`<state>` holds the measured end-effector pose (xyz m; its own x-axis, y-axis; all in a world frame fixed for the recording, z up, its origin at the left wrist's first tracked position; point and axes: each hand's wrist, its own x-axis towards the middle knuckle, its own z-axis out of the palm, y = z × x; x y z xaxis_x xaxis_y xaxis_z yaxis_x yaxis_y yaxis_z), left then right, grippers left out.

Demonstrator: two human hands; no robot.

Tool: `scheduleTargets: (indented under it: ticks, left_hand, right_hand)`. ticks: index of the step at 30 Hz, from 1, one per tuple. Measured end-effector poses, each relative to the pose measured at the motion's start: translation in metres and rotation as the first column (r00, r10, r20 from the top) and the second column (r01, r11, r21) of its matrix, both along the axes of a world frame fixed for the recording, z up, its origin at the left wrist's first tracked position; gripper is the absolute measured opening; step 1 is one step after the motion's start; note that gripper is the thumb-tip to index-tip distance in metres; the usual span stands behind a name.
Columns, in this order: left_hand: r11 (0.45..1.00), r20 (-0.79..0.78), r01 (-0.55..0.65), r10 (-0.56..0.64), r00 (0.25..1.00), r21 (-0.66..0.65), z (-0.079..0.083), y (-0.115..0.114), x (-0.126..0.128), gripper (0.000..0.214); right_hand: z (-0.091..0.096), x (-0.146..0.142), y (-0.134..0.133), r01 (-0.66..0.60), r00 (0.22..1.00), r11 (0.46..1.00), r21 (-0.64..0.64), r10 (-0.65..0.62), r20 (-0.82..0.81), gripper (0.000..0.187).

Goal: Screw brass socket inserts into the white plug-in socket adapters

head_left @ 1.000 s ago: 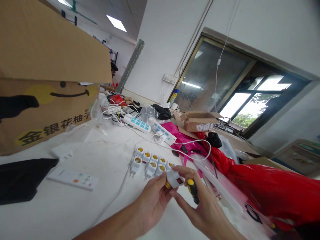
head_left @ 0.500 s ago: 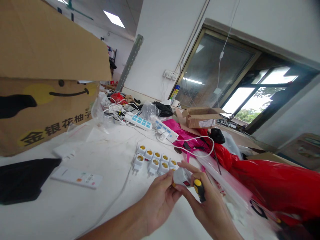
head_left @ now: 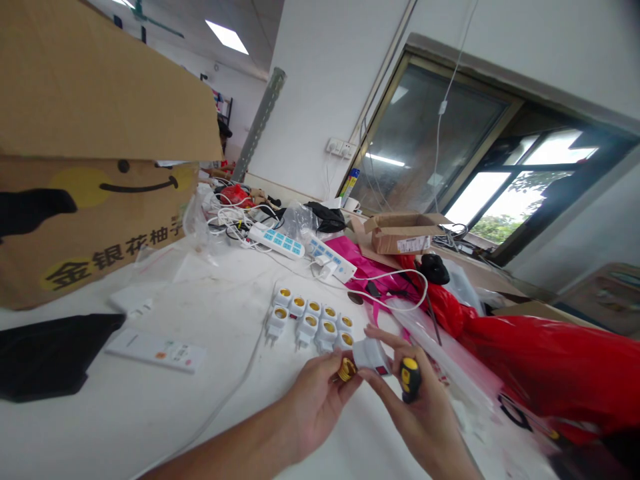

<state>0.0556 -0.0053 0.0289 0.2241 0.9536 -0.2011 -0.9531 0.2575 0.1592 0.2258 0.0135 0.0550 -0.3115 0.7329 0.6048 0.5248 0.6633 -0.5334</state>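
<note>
Near the sockets [head_left: 311, 322], your left hand [head_left: 315, 405] is pinching the brass shell [head_left: 346, 369] while your right hand [head_left: 426, 408] is gripping the white housing [head_left: 370, 357] and tucking a yellow-black handle [head_left: 410, 377]; keeping them aligned should help.

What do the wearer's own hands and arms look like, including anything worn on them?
The left hand and right hand are bare, without gloves. I can make out no ring, watch or bracelet. The left forearm is uncovered to the picture's edge, and no sleeve shows on either arm.
</note>
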Motion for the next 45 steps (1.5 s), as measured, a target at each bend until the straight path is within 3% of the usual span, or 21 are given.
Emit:
scheduleTargets:
  ticks: [4,11,22,26,29,34,40,45]
  left_hand:
    - [0.996,-0.063,0.053,-0.048,0.997,0.077,-0.001,-0.001,0.002,0.012]
    - [0.994,-0.114,0.095,-0.088,0.990,0.060,-0.007,0.001,0.005,0.012]
    - [0.993,-0.119,0.107,-0.113,0.986,-0.058,-0.005,-0.002,0.004,0.021]
    - [0.990,-0.128,0.099,-0.111,0.985,-0.102,-0.006,-0.003,0.006,0.025]
    - [0.989,-0.127,0.089,-0.104,0.987,-0.121,-0.006,-0.004,0.007,0.028]
    - [0.988,-0.130,0.110,-0.124,0.984,-0.112,-0.008,-0.007,0.010,0.029]
    - [0.988,-0.146,0.154,-0.156,0.977,-0.026,-0.003,-0.009,0.008,0.025]
    - [0.981,-0.172,0.190,-0.182,0.968,0.027,0.007,-0.013,0.003,0.022]
  right_hand:
    - [0.000,-0.002,-0.004,-0.141,0.978,0.988,0.065,0.129,0.163,0.022]
    - [0.004,-0.004,-0.010,-0.099,0.989,0.991,0.094,0.088,0.117,0.026]
    - [-0.010,0.006,-0.018,-0.073,0.997,0.996,-0.051,0.074,0.017,0.027]
    - [-0.010,0.008,-0.019,0.007,0.987,0.989,-0.148,-0.031,-0.160,0.030]
    - [-0.007,0.010,-0.015,-0.018,0.918,0.954,-0.300,-0.103,-0.382,0.034]
    - [-0.007,0.015,-0.013,-0.218,0.685,0.869,-0.445,-0.189,-0.703,0.038]
    - [-0.002,0.011,-0.024,-0.259,0.648,0.847,-0.465,-0.205,-0.733,0.036]
    - [-0.006,0.017,-0.016,-0.267,0.604,0.797,-0.542,-0.300,-0.739,0.046]
